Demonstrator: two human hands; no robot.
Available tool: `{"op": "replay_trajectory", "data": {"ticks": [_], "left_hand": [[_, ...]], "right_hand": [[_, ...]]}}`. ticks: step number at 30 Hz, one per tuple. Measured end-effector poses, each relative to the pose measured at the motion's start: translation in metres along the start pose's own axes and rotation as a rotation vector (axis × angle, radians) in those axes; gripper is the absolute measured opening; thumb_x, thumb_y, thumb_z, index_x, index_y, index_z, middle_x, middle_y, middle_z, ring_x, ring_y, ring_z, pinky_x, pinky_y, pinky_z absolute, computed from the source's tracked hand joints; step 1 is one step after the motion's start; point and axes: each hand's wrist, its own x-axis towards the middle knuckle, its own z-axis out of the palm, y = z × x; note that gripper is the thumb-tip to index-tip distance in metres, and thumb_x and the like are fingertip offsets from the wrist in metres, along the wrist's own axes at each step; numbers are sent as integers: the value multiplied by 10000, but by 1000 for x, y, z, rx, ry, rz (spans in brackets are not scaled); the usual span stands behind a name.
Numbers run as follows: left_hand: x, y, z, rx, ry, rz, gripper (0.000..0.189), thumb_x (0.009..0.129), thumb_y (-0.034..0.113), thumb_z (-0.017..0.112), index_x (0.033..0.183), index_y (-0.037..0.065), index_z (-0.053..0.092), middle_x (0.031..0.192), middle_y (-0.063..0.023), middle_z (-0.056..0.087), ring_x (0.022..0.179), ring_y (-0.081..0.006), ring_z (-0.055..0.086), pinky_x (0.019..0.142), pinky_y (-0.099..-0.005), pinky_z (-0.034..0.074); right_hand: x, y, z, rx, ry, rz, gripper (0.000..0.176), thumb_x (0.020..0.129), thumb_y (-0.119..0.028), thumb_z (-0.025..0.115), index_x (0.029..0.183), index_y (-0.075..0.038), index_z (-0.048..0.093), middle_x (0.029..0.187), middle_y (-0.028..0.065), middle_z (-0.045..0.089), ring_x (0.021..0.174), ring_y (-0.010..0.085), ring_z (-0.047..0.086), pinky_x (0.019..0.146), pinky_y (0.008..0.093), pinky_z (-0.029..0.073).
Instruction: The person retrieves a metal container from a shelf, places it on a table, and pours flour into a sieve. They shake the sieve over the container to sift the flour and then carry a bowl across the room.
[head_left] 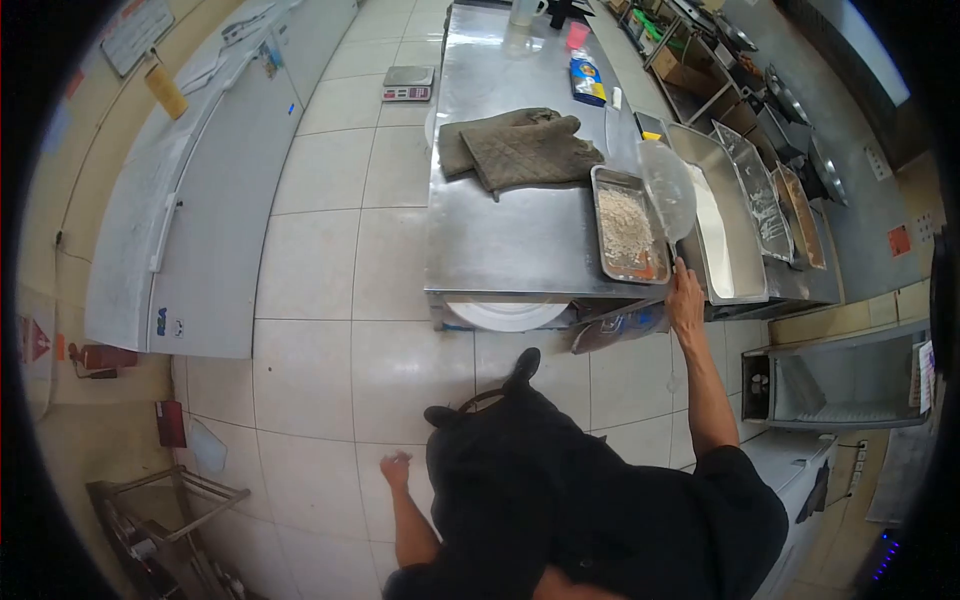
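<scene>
Holds clear scoop (667, 188) by its dark handle, right hand (685, 300) grip clamped on the handle end. Scoop bowl raised and tilted over the right edge of crumb tray (603, 178), above the pale crumbs; whether it touches the tray rim is unclear. Right hand sits at the near right corner of the crumb tray, arm stretched out from the black-clothed body.

Crumb tray rests on steel tabletop (500, 240), near its right edge. Just right of the crumb tray: deep pan (745, 288) with white powder, touching or nearly so. Further right of that: more steel pans (762, 205), contents too small to tell. Left and behind the crumb tray: pair of grey oven mitts (525, 148), overlapped. Well behind the crumb tray: blue packet (587, 80), pink cup (578, 35). Below the crumb tray, under the tabletop edge: white plate (505, 315).

Hangs left hand (397, 468) low over the tiled floor (320, 370), well apart from the crumb tray, grip loosely apart, holding nothing. Far left of the crumb tray: white chest freezer (210, 200).
</scene>
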Motion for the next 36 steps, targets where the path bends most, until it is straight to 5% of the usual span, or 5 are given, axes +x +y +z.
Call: {"op": "replay_trajectory", "data": {"ticks": [3,8,21,31,36], "left_hand": [[23,-92,-64,397,-131,155,113,759,100,574,698,7,597,629,-72,612,535,-149,570,492,-265,440],[9,-45,-119,-41,-50,-312,50,774,75,566,780,42,604,673,-59,599,602,-158,580,489,-275,446],[139,121,-69,69,-91,60,89,748,8,562,806,-1,628,689,-53,614,601,-129,564,474,-242,421],[214,196,-53,259,-96,177,140,690,-26,639,827,-7,658,775,-104,652,689,-171,619,622,-271,509],[271,211,-68,285,-147,272,238,677,11,678,913,-5,654,809,-98,666,736,-170,638,687,-269,515]], "right_hand": [[1,-4,-16,-44,-100,-72,330,864,-94,469,1193,-63,465,868,202,533,760,397,558,630,477,445],[1,-13,-33,88,175,138,308,865,-109,481,1161,-26,516,938,230,587,856,407,570,702,446,455],[46,138,-5,887,276,976,233,853,-242,578,778,-23,555,602,14,503,445,81,466,380,223,373],[33,142,36,804,225,1187,351,826,-273,602,1014,12,519,767,86,556,519,132,516,438,239,419],[7,208,78,631,244,1225,431,797,-421,620,1035,-70,540,688,8,471,504,98,403,393,263,304]]}}
